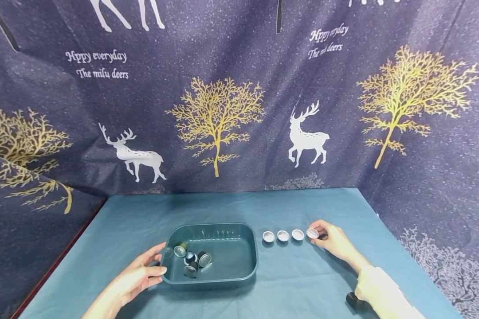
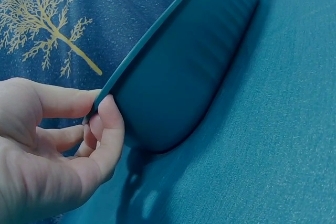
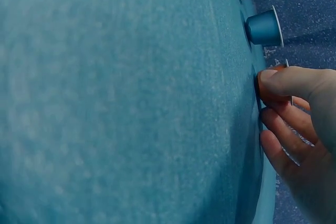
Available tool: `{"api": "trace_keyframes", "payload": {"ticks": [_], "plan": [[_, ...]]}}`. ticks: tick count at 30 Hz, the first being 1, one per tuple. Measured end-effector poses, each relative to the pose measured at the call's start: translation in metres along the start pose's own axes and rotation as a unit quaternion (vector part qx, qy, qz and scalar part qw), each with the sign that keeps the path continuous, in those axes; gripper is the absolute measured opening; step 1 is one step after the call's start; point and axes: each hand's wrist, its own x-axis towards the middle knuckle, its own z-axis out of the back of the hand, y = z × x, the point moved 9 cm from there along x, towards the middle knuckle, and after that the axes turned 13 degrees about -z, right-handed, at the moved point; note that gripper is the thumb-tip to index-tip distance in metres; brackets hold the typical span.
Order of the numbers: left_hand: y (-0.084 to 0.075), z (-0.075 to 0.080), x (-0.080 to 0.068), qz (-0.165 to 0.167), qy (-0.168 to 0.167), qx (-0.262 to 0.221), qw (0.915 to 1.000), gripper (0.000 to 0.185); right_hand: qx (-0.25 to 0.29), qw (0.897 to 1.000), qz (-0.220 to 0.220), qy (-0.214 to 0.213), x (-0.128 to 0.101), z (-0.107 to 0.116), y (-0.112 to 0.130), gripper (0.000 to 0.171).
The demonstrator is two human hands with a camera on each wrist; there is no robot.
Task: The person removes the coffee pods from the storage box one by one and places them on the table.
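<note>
capsules [image 1: 283,235] stand in a row of four on the desk [image 1: 303,279], just right of the tray [image 1: 239,270]. right hand [image 1: 332,239] pinches the rightmost capsule [image 1: 312,233] of the row, fingers curled round it. left hand [image 1: 137,277] grips the tray's left rim, thumb outside the wall, fingers over the edge. more capsules [image 1: 191,258] lie loose in the tray's left part.

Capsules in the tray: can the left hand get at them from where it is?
Probably yes. The left hand holds the tray by its near-left rim, and the capsules lie just inside that end; the tray is open-topped with nothing over them. It would have to drop its grip first.
</note>
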Motion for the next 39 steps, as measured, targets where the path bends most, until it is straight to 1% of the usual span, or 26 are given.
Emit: {"api": "trace_keyframes", "payload": {"ticks": [9,16,22,26,33,39], "plan": [[0.0012,0.0003,-0.0016,-0.001,-0.001,-0.001,1.0,0.088,0.005,1.0,0.005,0.008,-0.0018,-0.0018,0.0002,0.033],[0.0013,0.0005,-0.002,0.005,-0.002,0.0,1.0,0.088,0.003,1.0,0.001,0.008,-0.0027,-0.0023,-0.0003,0.034],[-0.0011,-0.0003,-0.0007,0.004,0.004,-0.001,1.0,0.087,-0.002,1.0,0.001,-0.002,-0.0036,-0.0002,0.0011,0.035],[-0.001,0.0007,-0.001,0.007,0.0,0.0,1.0,0.087,-0.006,1.0,0.001,-0.004,-0.0029,0.0005,0.0019,0.036],[-0.0001,0.0009,-0.0013,0.008,-0.007,0.005,0.9999,0.087,-0.016,1.0,-0.009,0.006,-0.003,-0.0005,-0.0006,0.045],[0.0003,0.0006,-0.001,0.008,-0.006,0.004,0.9999,0.087,-0.032,0.999,-0.004,0.016,-0.0043,-0.0021,-0.0003,0.055]]}}
